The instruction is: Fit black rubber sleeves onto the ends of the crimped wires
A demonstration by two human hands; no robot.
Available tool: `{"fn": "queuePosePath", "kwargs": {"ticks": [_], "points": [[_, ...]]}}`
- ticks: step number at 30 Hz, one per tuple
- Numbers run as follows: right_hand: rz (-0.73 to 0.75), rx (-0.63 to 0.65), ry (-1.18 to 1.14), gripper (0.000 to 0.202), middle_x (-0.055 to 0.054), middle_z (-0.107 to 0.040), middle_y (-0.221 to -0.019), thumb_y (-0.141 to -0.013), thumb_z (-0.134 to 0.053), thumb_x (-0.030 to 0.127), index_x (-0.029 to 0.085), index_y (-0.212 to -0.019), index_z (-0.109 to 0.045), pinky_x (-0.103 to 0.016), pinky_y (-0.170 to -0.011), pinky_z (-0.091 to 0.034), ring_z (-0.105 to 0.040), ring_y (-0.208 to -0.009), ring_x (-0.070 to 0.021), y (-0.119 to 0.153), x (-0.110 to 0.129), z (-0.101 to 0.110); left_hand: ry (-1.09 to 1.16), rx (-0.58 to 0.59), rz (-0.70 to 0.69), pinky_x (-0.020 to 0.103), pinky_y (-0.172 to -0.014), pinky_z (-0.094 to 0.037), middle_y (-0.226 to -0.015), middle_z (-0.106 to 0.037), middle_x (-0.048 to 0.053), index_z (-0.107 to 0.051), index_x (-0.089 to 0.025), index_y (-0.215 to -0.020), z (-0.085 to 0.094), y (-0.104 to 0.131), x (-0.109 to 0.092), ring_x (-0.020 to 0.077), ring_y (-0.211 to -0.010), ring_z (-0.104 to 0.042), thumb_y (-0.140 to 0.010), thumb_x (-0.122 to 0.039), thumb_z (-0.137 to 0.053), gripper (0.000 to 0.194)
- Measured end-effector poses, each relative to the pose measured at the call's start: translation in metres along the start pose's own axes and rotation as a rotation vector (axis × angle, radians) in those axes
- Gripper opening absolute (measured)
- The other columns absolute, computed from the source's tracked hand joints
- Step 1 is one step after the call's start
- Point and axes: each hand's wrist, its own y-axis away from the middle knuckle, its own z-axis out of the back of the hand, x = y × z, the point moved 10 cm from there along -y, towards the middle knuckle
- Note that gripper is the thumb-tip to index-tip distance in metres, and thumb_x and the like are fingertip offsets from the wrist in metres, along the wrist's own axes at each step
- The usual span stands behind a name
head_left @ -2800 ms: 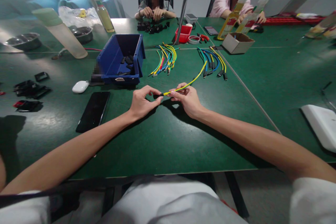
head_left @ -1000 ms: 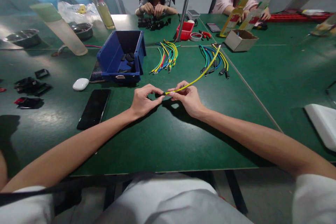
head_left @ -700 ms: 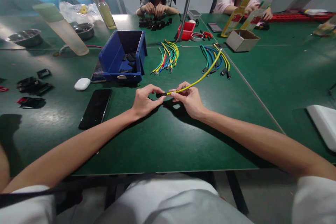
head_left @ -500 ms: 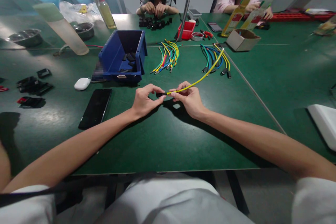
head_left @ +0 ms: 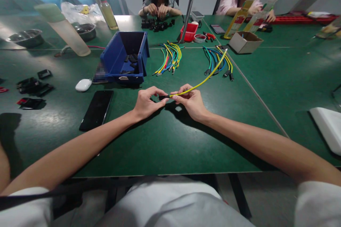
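Observation:
Between finger and thumb, my left hand (head_left: 148, 103) pinches a short black sleeve (head_left: 163, 97) on the near end of a yellow cable (head_left: 204, 81). My right hand (head_left: 192, 102) is closed on the cable just right of that sleeve. From there the cable curves up and away to a bare metal end at the far right. Beyond my hands lie two bundles: loose green, yellow and blue cables (head_left: 174, 56) at the middle, and cables with black sleeves (head_left: 226, 64) on the right.
A blue bin (head_left: 106, 58) with black pieces stands left, behind a phone (head_left: 96, 110) and a white case (head_left: 83, 85). A slanting metal pole (head_left: 188, 10) rises near a red box (head_left: 189, 32). Bottles and a cardboard box (head_left: 245, 44) stand right. Two people sit opposite.
Both hands stay almost where they were, still pinching the cable and its sleeve. The view has shifted very slightly.

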Motion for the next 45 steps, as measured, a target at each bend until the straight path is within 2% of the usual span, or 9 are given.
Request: {"fn": "queuePosePath", "kwargs": {"ticks": [7,22,32,41,45], "points": [[0.02,0.017,-0.013,0.04,-0.003,-0.075,-0.085,-0.063,-0.087,0.034,0.022,-0.077,-0.051,-0.027,-0.06,-0.051,-0.07,-0.078,-0.0181,-0.001,0.0,-0.001,-0.002,0.011,-0.003,0.026,-0.064,-0.052,-0.079,-0.074,0.004,-0.072,-0.017,-0.084,-0.001,0.001,0.001,0.014,-0.067,-0.066,-0.076,-0.025,-0.076,0.011],[0.007,0.016,-0.027,0.039,-0.003,-0.075,-0.083,-0.063,-0.085,0.029,0.021,-0.079,-0.05,-0.024,-0.057,-0.05,-0.067,-0.067,-0.0138,-0.003,-0.004,-0.001,0.049,0.017,-0.045,0.025,-0.065,-0.051,-0.081,-0.074,0.005,-0.072,-0.016,-0.083,-0.003,0.002,-0.001,0.0139,-0.07,-0.067,-0.078,-0.024,-0.076,0.01],[0.014,0.015,-0.019,0.039,-0.004,-0.075,-0.082,-0.063,-0.085,0.029,0.02,-0.079,-0.05,-0.024,-0.058,-0.05,-0.069,-0.071,-0.0158,-0.003,-0.003,-0.002,0.033,0.037,-0.011,0.026,-0.067,-0.052,-0.082,-0.074,0.006,-0.072,-0.016,-0.082,-0.005,0.001,0.002,0.0154,-0.072,-0.068,-0.078,-0.026,-0.075,0.011],[0.012,0.01,0.004,0.039,-0.004,-0.075,-0.083,-0.063,-0.085,0.033,0.021,-0.077,-0.051,-0.026,-0.058,-0.051,-0.069,-0.072,-0.0162,-0.002,-0.003,-0.001,0.114,0.075,-0.084,0.026,-0.068,-0.052,-0.083,-0.074,0.006,-0.072,-0.017,-0.08,-0.009,-0.001,-0.003,0.0145,-0.073,-0.067,-0.078,-0.018,-0.074,0.003],[0.025,0.004,-0.011,0.041,-0.002,-0.074,-0.077,-0.061,-0.086,0.035,0.021,-0.077,-0.051,-0.025,-0.058,-0.05,-0.069,-0.072,-0.0162,-0.002,-0.002,-0.001,0.124,0.099,-0.076,0.026,-0.068,-0.053,-0.085,-0.075,0.006,-0.074,-0.018,-0.083,-0.011,-0.002,-0.002,0.0148,-0.075,-0.068,-0.078,-0.018,-0.073,0.005]]}}
